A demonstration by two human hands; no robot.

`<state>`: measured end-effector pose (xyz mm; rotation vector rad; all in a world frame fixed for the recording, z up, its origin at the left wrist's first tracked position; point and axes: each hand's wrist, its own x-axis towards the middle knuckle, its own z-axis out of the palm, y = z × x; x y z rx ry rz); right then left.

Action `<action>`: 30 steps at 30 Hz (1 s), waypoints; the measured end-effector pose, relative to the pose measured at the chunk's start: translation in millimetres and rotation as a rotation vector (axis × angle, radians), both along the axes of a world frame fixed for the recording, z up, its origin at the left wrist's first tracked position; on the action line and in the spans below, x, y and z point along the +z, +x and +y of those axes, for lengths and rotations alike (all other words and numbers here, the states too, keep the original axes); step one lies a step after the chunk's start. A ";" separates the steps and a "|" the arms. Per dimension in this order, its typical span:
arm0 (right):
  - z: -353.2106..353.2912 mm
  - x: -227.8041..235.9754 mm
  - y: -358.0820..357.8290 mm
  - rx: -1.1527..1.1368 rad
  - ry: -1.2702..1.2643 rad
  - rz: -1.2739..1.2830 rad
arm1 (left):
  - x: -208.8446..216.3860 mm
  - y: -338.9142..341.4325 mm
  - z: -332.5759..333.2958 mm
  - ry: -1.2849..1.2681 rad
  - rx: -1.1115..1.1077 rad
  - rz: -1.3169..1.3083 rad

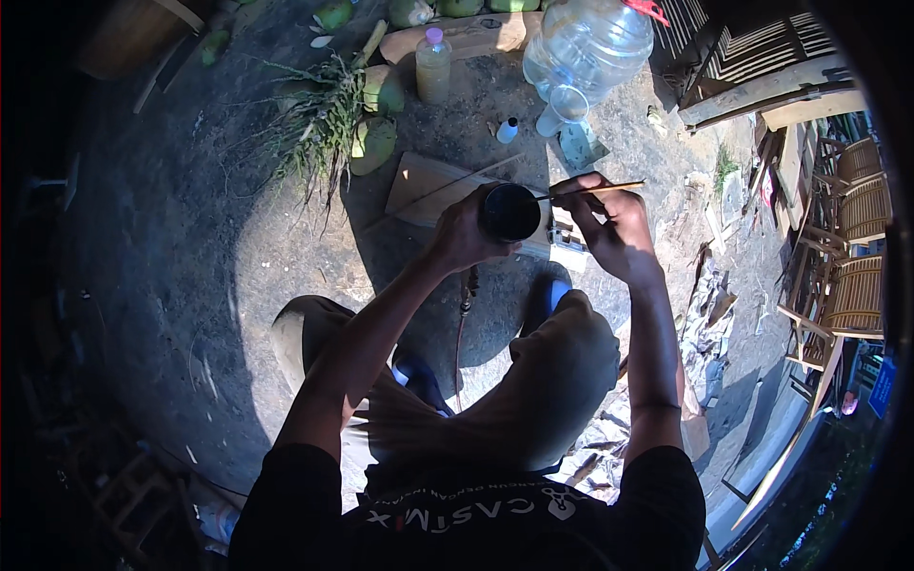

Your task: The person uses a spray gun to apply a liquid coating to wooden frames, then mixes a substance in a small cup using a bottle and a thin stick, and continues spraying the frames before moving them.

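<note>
The left hand (462, 231) was wrapped around a black, round cup (509, 212), which was held above a pale, flat wooden board (416, 181). The right hand (609, 228) pinched a thin, pale-shafted stick (619, 187), its dark inner end at the cup's right rim; whether the tip lay inside could not be told.

Hazards, as judged: a tilted left wrist could spill any contents; the fill level was too dark to read. A stick catching the rim could jolt the cup or shed drips onto the board.

Clearances: the grey, rough ground (190, 285) offered broad room leftward. Beyond the board, a small white bottle with a dark cap (507, 130) and a large, clear plastic jug (595, 48) restricted forward reach.
</note>
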<state>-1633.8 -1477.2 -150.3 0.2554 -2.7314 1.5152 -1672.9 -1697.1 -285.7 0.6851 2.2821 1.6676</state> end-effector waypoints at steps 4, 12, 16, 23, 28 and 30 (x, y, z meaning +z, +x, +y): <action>-3.1 1.0 -5.6 -0.018 -0.035 -0.008 | -1.5 1.5 -0.3 -0.006 0.015 0.015; 3.4 -8.2 -2.8 -0.052 -0.133 -0.159 | -6.6 -2.8 -0.6 0.040 0.015 0.052; 13.6 -9.7 8.1 -0.114 -0.232 -0.112 | -12.3 -4.6 -0.3 0.050 0.035 0.058; 71.4 -59.9 30.9 -0.758 -0.772 -0.149 | -29.7 -14.0 -5.9 0.161 0.019 -0.031; 139.6 -153.8 42.2 -0.851 -0.856 -0.267 | -27.0 -18.2 -14.8 0.100 0.015 -0.054; 154.3 -200.0 38.0 -0.788 -0.680 -0.342 | -23.1 -19.7 -15.5 0.092 0.014 -0.060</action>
